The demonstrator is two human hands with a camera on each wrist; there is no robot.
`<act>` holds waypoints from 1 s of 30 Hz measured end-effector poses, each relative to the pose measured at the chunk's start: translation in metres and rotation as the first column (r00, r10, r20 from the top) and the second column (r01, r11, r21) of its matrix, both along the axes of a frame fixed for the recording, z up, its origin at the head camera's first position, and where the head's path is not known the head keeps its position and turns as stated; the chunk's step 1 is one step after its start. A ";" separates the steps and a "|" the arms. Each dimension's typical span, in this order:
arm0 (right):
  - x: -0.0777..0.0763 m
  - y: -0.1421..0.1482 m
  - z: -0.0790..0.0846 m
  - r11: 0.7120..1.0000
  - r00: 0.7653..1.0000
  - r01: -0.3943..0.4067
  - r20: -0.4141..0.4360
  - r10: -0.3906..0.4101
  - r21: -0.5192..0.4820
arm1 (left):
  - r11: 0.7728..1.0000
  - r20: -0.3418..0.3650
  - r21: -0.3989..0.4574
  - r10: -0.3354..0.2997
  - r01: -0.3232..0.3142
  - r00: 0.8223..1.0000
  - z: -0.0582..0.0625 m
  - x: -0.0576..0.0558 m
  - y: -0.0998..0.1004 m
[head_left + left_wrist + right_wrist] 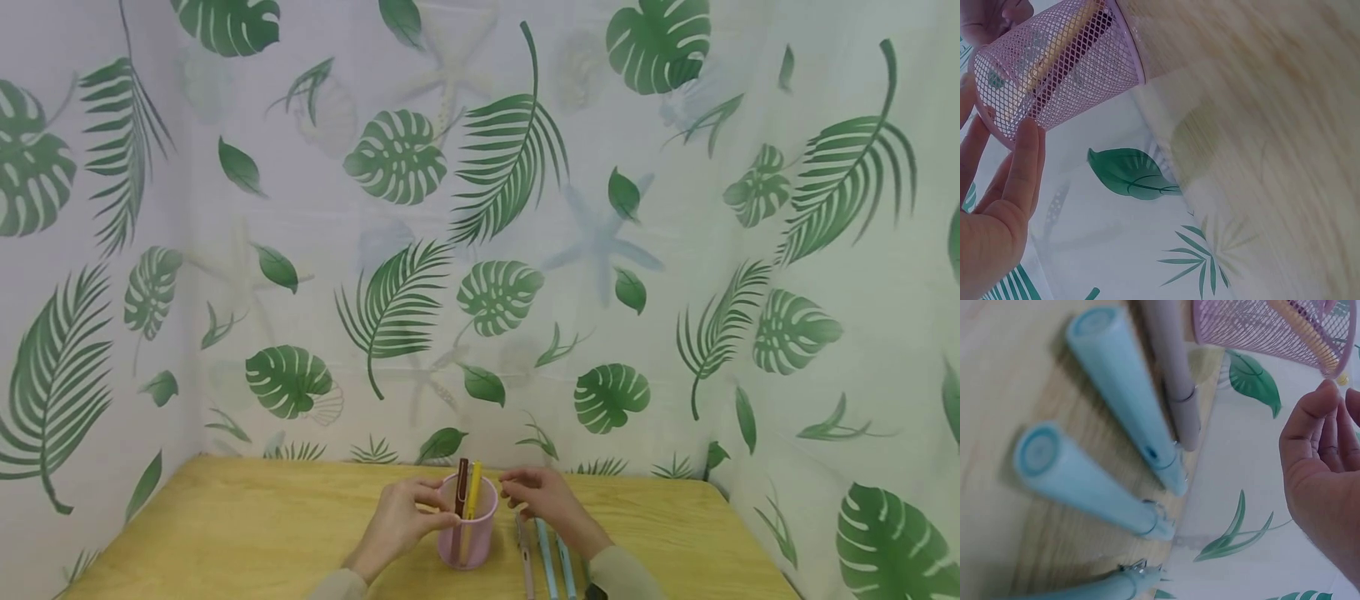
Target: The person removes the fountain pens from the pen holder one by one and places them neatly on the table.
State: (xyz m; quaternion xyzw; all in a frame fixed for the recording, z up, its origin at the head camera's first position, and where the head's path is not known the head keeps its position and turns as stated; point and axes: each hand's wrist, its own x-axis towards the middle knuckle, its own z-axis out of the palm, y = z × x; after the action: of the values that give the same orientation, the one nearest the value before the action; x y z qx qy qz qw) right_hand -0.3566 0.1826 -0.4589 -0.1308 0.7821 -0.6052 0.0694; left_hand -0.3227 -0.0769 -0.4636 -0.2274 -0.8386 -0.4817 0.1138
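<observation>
Pink mesh forms the cup [482, 543] I watch in the head view, upright on the surface [300, 500] about midway between its left and right edges, a brown pen [461, 485] and a yellow pen [475, 492] leaning inside and poking above the rim. The left hand [397, 521] holds it lightly from the left, thumb at the front near the rim; the right hand [547, 500] hangs beside the opposite side of the rim, fingers loosely bent, gripping nothing I can make out. Between cup and right edge lie a mauve pen [527, 568] and two light blue pens [546, 560], lengthwise toward the far edge; the right sleeve [622, 575] sits so near them that, I judge, a dragging forearm could roll one. From the left wrist view I read that hold as high on the cup, so a sideways bump could tip something this light and spill both pens. Through the right wrist view I find a third blue pen [1107, 589], cut off by the frame; with smooth barrels close together, a hasty pick could knock one into another. Whether the right fingertips touch the rim I cannot tell, and a quick swing away might catch it.
</observation>
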 end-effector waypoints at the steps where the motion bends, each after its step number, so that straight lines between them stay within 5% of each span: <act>1: 0.000 -0.002 0.001 1.000 1.000 0.000 -0.004 0.000 -0.004 | 1.000 0.000 0.001 0.000 0.000 1.000 0.000 0.000 0.000; 22: -0.002 -0.022 0.015 0.996 0.998 0.029 -0.052 -0.034 -0.084 | 1.000 -0.017 -0.016 -0.001 0.001 1.000 0.001 -0.001 0.001; 30: 0.003 -0.037 0.025 0.999 0.995 0.052 -0.089 -0.053 -0.018 | 1.000 -0.010 -0.022 -0.006 0.006 1.000 0.001 -0.001 0.000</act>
State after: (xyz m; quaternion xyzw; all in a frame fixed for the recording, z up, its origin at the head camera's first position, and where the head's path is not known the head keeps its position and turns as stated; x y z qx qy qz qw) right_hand -0.3532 0.1453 -0.4337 -0.1378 0.7830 -0.6063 0.0173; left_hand -0.3241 -0.0767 -0.4622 -0.2333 -0.8426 -0.4718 0.1140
